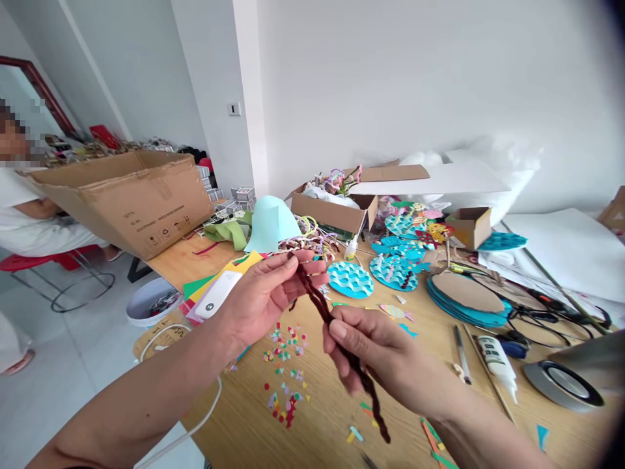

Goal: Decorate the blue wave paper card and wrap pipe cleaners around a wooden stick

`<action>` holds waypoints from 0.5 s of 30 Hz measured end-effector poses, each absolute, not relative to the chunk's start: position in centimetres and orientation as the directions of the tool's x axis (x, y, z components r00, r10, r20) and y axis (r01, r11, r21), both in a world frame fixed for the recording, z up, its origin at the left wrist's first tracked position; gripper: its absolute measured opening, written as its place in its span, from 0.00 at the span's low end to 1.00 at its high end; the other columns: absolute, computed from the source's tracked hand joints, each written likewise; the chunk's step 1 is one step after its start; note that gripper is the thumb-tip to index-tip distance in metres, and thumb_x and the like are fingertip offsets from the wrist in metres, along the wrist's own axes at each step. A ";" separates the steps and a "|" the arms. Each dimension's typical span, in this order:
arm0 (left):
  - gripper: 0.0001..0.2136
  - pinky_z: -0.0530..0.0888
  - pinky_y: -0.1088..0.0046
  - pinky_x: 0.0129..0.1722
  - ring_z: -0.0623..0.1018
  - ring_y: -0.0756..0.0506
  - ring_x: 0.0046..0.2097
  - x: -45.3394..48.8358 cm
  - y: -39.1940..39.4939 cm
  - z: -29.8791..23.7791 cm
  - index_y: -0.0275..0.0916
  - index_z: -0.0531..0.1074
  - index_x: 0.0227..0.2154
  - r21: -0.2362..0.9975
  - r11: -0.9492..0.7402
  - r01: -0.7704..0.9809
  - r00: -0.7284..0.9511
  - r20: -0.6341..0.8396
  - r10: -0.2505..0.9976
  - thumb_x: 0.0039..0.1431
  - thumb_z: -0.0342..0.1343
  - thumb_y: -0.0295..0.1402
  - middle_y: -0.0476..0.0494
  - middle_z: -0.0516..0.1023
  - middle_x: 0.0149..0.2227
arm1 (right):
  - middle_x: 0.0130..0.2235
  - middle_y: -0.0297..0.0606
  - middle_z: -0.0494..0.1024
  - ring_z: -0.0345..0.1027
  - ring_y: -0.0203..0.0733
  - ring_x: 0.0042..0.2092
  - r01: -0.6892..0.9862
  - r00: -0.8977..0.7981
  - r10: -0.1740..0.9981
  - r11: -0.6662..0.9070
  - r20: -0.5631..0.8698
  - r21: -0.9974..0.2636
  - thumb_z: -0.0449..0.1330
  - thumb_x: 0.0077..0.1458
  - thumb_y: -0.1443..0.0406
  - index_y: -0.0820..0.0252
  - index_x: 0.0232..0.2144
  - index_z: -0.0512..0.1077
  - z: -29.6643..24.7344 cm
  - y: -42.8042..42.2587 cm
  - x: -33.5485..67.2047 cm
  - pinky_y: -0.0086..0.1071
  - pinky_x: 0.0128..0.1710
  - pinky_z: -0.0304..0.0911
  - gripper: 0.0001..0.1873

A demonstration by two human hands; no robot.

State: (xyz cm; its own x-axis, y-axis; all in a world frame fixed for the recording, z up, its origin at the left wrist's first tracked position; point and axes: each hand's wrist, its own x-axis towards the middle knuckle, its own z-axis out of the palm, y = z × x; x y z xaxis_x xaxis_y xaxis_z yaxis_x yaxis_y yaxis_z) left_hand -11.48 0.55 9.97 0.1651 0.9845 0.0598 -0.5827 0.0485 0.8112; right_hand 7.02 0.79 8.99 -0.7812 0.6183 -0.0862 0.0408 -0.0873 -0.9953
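A dark brown pipe cleaner (pixel 318 302), twisted and doubled for part of its length, runs diagonally between my hands above the table. My left hand (pixel 271 286) pinches its upper end between thumb and fingers. Further down, my right hand (pixel 374 335) grips it between thumb and forefinger, and its loose tail hangs below that hand. Under the hands, small coloured paper bits (pixel 288 365) lie scattered on the wooden table (pixel 234 417). Beyond my fingers sits a blue disc with wavy pale strips (pixel 350 280), near a bundle of coloured pipe cleaners (pixel 317 238).
At the right are stacked cardboard-topped blue discs (pixel 466 296), a glue bottle (pixel 497 361), a pen (pixel 461 355) and a roll of tape (pixel 564 384). A large carton (pixel 146 202) stands at the left, with a seated person (pixel 29 208) behind it. A white power bank (pixel 217 296) rests on coloured sheets.
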 end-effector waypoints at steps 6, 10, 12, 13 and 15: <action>0.18 0.69 0.62 0.50 0.74 0.39 0.50 -16.4 -1.4 9.7 0.39 0.69 0.51 0.949 0.071 -0.307 0.180 -0.015 0.983 0.56 0.57 0.30 0.35 0.74 0.51 | 0.20 0.27 0.56 0.51 0.30 0.20 0.324 -0.648 0.755 0.151 -0.103 -0.934 0.50 0.58 0.49 0.58 0.25 0.66 8.8 0.6 10.7 0.24 0.16 0.47 0.21; 0.12 0.71 0.73 0.32 0.76 0.45 0.36 -21.4 -5.8 8.8 0.40 0.76 0.39 0.996 -0.047 -0.079 -0.244 0.026 0.969 0.51 0.61 0.35 0.42 0.79 0.37 | 0.22 0.33 0.65 0.58 0.35 0.24 0.581 -0.589 0.804 0.344 -0.088 -0.738 0.53 0.57 0.51 0.57 0.24 0.69 4.6 1.2 14.8 0.27 0.20 0.54 0.19; 0.08 0.63 0.78 0.22 0.69 0.51 0.24 -23.4 -8.4 7.8 0.39 0.75 0.28 0.998 0.071 -0.002 -0.374 -0.066 0.925 0.49 0.61 0.38 0.49 0.74 0.22 | 0.23 0.35 0.70 0.64 0.38 0.25 0.654 -0.586 0.802 0.384 -0.116 -0.652 0.52 0.57 0.51 0.56 0.24 0.69 1.5 1.4 16.7 0.29 0.23 0.57 0.18; 0.09 0.60 0.79 0.20 0.65 0.53 0.21 -24.2 -9.5 7.2 0.39 0.74 0.25 0.988 0.151 0.028 -0.399 -0.127 0.908 0.48 0.61 0.40 0.51 0.71 0.19 | 0.25 0.36 0.72 0.66 0.39 0.26 0.678 -0.577 0.811 0.406 -0.101 -0.612 0.51 0.57 0.51 0.55 0.26 0.71 0.0 1.5 17.5 0.30 0.24 0.59 0.18; 0.12 0.57 0.78 0.20 0.63 0.53 0.20 -25.6 -11.3 5.8 0.38 0.73 0.23 0.924 0.352 0.151 -0.382 -0.274 0.882 0.50 0.59 0.42 0.51 0.70 0.18 | 0.29 0.40 0.75 0.69 0.43 0.30 0.744 -0.507 0.862 0.442 0.008 -0.502 0.49 0.58 0.50 0.54 0.29 0.72 -2.5 1.2 18.6 0.32 0.27 0.60 0.20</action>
State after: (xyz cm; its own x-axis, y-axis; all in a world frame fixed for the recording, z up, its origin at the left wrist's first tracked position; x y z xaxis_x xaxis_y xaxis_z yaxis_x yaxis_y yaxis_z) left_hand -25.63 -11.34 5.79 -0.3822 0.8824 -0.2743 0.1506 0.3523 0.9237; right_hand 18.65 1.23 -2.50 -0.5065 0.8622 0.0078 0.7438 0.4416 -0.5017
